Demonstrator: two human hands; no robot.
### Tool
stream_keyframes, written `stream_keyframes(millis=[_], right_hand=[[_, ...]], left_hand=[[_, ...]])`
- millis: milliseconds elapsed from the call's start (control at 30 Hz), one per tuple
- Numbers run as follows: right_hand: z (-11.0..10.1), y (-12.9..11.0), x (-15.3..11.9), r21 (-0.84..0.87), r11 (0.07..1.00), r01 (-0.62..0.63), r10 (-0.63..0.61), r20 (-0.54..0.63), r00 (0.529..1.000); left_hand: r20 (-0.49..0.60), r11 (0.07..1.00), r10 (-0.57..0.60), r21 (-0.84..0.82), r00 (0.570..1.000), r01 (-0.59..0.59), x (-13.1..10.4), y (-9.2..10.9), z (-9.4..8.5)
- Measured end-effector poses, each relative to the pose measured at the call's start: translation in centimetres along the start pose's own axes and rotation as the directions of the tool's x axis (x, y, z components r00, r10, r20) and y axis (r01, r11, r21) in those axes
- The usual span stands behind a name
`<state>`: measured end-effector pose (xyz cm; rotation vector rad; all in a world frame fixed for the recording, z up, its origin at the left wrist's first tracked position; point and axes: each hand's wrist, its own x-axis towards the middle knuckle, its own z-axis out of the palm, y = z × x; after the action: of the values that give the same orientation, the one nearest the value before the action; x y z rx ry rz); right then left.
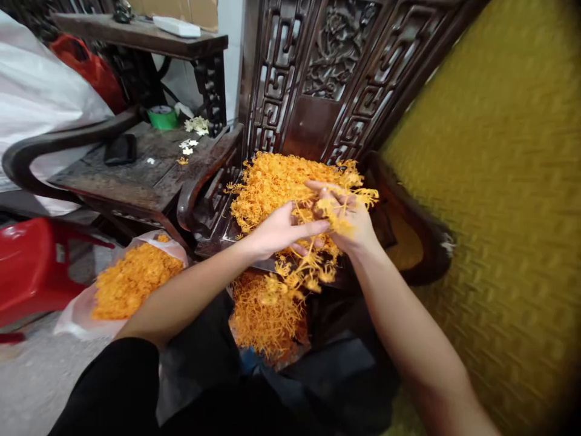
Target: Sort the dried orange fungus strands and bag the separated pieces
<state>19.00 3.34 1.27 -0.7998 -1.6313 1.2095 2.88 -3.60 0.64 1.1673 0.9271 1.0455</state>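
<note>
My right hand (358,225) is turned palm up, its fingers curled around several thin-stemmed orange plastic flower pieces (334,212). Beside it, my left hand (284,230) has its thumb stretched across toward the right palm. Its fingers are wrapped on a bunch of orange flower pieces (308,260) that dangles below. Both hands are over the front of a large orange heap (276,181) of the same pieces, on the seat of a carved dark wooden chair (313,127). Under the hands, between my knees, is another mass of orange pieces (267,315). Some fingertips are hidden among the pieces.
A clear plastic bag (77,312) of orange pieces stands on the floor at left, near a red plastic stool (27,266). On the wooden side table (136,175) are green tape (162,117), a dark phone-like object (120,149) and pale flower pieces (196,125). A yellow textured surface (499,181) rises at right.
</note>
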Motion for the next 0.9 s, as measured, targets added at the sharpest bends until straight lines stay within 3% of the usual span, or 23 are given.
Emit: stream_keyframes(millis=[100, 200, 300, 533, 700, 800, 900], right_hand=[[-0.8, 2.2, 0.0, -0.031, 0.999, 0.044, -0.047, -0.112, 0.993], [-1.9, 4.0, -0.2, 0.104, 0.993, -0.052, 0.075, -0.234, 0.969], [-2.5, 4.2, -0.7, 0.239, 0.956, -0.17, 0.217, -0.188, 0.958], [-2.9, 2.0, -1.3, 0.227, 0.944, -0.239, 0.273, -0.134, 0.953], [-0.9, 2.9, -2.6, 0.378, 0.883, -0.28, 0.325, -0.061, 0.944], [0.5, 3.3, -3.5, 0.303, 0.919, -0.254, 0.27, -0.012, 0.963], [0.7, 3.4, -3.6, 0.242, 0.952, -0.189, 0.208, -0.055, 0.977]], left_hand=[[-0.027, 0.996, -0.093, 0.01, 0.995, 0.094, -0.2, -0.5, -0.4], [-0.189, 0.998, -0.004, 0.055, 0.982, 0.015, 0.3, -0.5, -1.4], [-0.299, 0.993, 0.035, 0.114, 0.954, -0.001, 1.0, -0.7, -1.9], [-0.361, 0.981, 0.088, 0.192, 0.928, -0.019, 1.8, -1.6, -1.9], [-0.344, 0.954, 0.216, 0.272, 0.914, -0.123, 2.1, -2.9, -2.1], [-0.251, 0.943, 0.248, 0.285, 0.936, -0.173, 2.2, -3.4, -2.0], [-0.122, 0.948, 0.204, 0.272, 0.971, -0.165, 2.0, -3.2, -1.6]])
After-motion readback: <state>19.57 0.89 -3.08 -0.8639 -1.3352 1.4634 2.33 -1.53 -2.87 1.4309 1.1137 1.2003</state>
